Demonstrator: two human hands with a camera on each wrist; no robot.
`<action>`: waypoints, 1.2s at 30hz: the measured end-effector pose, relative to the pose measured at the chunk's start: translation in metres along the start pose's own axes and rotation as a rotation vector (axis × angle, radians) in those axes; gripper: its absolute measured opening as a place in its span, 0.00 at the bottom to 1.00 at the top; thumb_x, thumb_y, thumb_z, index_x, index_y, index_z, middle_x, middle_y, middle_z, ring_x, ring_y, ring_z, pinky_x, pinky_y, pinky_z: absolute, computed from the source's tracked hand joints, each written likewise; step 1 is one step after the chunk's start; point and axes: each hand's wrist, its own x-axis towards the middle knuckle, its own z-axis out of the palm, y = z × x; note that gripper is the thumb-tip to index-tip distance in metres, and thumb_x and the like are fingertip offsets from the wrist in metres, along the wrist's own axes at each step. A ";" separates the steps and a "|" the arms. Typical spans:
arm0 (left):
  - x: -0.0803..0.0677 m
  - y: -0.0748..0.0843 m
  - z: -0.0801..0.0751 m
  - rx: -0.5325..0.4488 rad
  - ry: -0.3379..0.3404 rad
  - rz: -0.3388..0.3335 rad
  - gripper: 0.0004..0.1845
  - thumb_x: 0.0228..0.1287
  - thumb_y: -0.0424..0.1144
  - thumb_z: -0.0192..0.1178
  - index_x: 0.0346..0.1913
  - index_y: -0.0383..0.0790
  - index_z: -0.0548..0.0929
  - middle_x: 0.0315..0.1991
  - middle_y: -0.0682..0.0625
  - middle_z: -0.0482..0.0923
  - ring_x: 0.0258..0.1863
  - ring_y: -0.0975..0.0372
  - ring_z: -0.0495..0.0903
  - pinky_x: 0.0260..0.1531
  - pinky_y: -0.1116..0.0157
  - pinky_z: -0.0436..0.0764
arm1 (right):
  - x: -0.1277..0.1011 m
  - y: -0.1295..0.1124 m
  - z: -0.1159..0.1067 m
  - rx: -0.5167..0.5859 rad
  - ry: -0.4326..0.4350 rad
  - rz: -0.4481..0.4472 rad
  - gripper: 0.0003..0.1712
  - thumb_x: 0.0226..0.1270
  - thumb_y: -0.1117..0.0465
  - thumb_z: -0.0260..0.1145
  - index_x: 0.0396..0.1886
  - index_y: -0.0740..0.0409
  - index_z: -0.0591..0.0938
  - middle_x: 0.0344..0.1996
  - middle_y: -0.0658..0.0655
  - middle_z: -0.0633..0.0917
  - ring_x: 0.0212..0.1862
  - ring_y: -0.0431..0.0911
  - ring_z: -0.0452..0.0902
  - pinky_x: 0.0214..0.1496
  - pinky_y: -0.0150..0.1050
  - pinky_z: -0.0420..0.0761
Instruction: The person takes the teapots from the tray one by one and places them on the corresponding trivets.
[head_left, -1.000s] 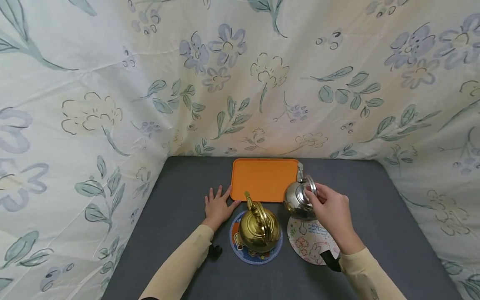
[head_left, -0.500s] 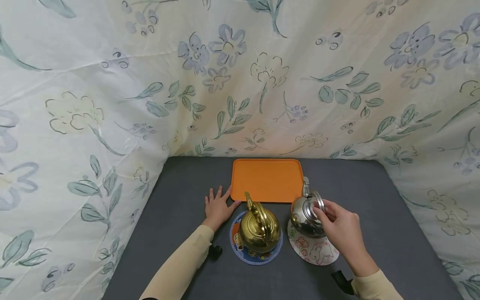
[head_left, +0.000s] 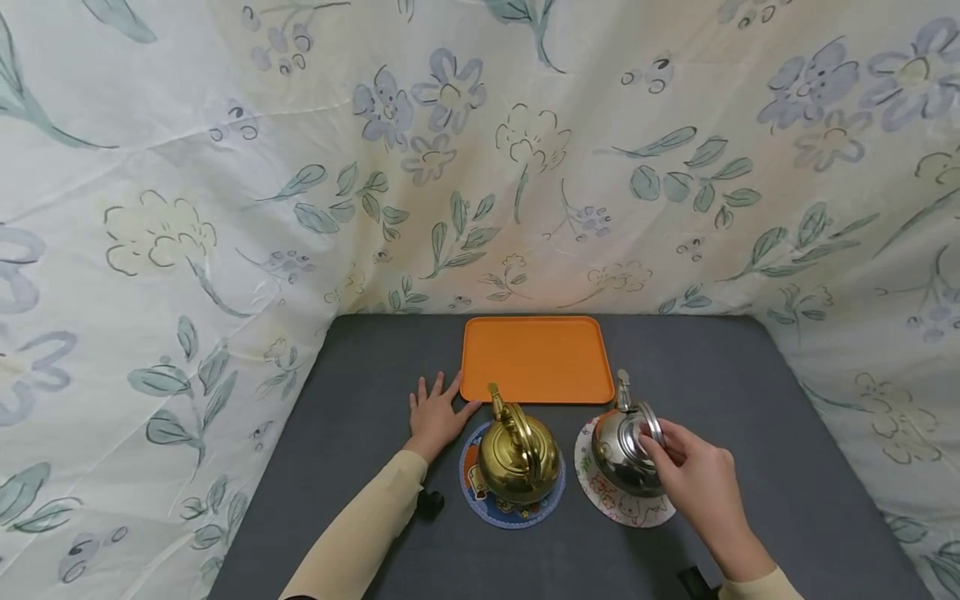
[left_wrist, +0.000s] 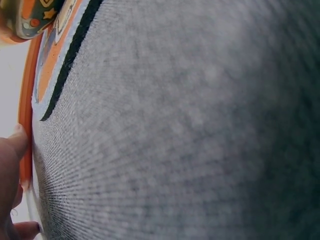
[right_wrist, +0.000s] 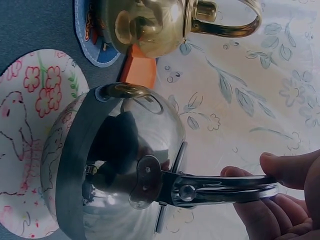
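A silver kettle point(head_left: 624, 450) point(right_wrist: 117, 162) stands on a white round mat with red flowers point(head_left: 600, 497) point(right_wrist: 35, 100) at the right. My right hand point(head_left: 693, 479) pinches its handle point(right_wrist: 225, 189) between thumb and fingers. A brass kettle point(head_left: 519, 454) point(right_wrist: 150, 22) sits on a blue-rimmed round mat point(head_left: 480, 496) to the left. My left hand point(head_left: 435, 414) lies flat on the grey table point(head_left: 345, 450), its fingers point(left_wrist: 12, 145) touching the left edge of the orange tray point(head_left: 536, 358) point(left_wrist: 25, 115).
Flowered cloth point(head_left: 480, 150) hangs as walls behind the table and on both sides. The orange tray lies at the back centre with nothing on it. Bare grey surface point(head_left: 757, 392) stretches right of the silver kettle.
My right hand brought the silver kettle back from the tray's right edge, towards me and to the right, down onto the white mat. The left hand stayed still.
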 end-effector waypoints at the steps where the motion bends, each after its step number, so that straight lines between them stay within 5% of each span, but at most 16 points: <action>1: 0.000 0.000 0.000 0.001 0.001 0.000 0.43 0.65 0.75 0.49 0.80 0.65 0.58 0.80 0.45 0.54 0.80 0.38 0.45 0.74 0.36 0.51 | -0.001 0.001 0.000 -0.001 0.001 0.002 0.18 0.61 0.65 0.76 0.48 0.70 0.86 0.37 0.71 0.89 0.35 0.59 0.90 0.32 0.49 0.86; 36: -0.002 0.005 -0.005 -0.006 -0.029 -0.025 0.43 0.65 0.75 0.49 0.80 0.65 0.57 0.81 0.45 0.53 0.80 0.38 0.43 0.74 0.36 0.50 | -0.015 0.010 0.009 0.017 0.017 0.027 0.18 0.58 0.66 0.77 0.47 0.71 0.87 0.35 0.70 0.89 0.34 0.58 0.89 0.29 0.38 0.85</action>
